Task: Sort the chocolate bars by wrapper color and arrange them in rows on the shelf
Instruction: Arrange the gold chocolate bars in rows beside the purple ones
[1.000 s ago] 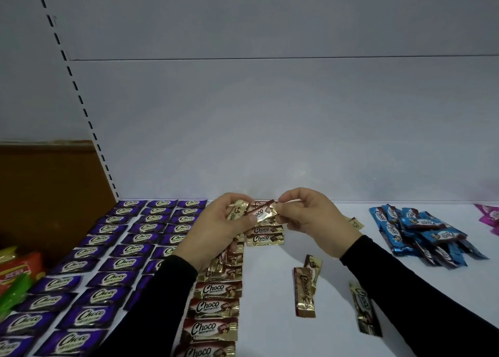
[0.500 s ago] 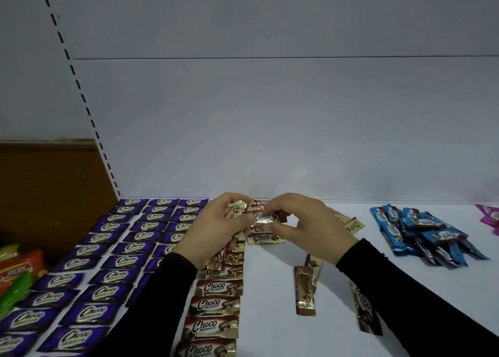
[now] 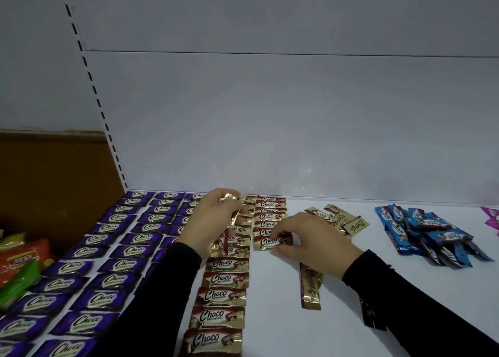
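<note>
The small gold-and-brown foil-wrapped chocolate bar [image 3: 271,242] lies at the near end of the second gold row on the white shelf [image 3: 270,302], under the right hand [image 3: 310,244], whose curled fingers [image 3: 280,236] pinch its right end. The left hand [image 3: 213,221] grips a bunch of spare gold-wrapped bars [image 3: 232,221] upright above the first gold row [image 3: 224,281]. Such a bar looks light and fairly stiff, with slick, crinkly foil, so it is probably best held by its crimped ends or long edges and slid square. Bare shelf lies nearer the person for the row to grow; loose gold bars [image 3: 337,220] and a blue-wrapped pile [image 3: 426,235] crowd the right, purple-wrapped rows [image 3: 116,248] the left.
</note>
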`<state>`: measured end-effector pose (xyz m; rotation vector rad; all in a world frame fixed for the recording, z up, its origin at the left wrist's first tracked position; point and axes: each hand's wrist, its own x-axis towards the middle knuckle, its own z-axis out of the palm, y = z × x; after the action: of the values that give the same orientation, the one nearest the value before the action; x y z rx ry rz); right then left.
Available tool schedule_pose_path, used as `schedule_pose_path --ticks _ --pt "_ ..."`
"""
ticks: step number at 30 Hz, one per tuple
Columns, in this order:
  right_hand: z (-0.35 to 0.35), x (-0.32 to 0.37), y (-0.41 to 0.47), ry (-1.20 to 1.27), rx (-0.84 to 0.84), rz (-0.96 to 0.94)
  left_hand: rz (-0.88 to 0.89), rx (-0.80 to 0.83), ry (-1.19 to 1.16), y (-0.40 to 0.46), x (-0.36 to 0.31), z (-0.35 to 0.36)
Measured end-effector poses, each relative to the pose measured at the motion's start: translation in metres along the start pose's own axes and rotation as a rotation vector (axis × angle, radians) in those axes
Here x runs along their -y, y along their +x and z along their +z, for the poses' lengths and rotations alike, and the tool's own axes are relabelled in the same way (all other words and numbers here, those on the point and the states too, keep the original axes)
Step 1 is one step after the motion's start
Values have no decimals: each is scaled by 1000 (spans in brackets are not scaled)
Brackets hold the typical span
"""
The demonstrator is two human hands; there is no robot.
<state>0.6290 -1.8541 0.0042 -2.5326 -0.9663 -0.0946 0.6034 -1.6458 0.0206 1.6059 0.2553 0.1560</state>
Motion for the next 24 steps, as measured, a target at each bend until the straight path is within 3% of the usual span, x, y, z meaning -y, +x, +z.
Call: schedule_pose_path --ticks 24 --pt "7 -4 5 77 -1 -26 5 73 60 -3 -2 2"
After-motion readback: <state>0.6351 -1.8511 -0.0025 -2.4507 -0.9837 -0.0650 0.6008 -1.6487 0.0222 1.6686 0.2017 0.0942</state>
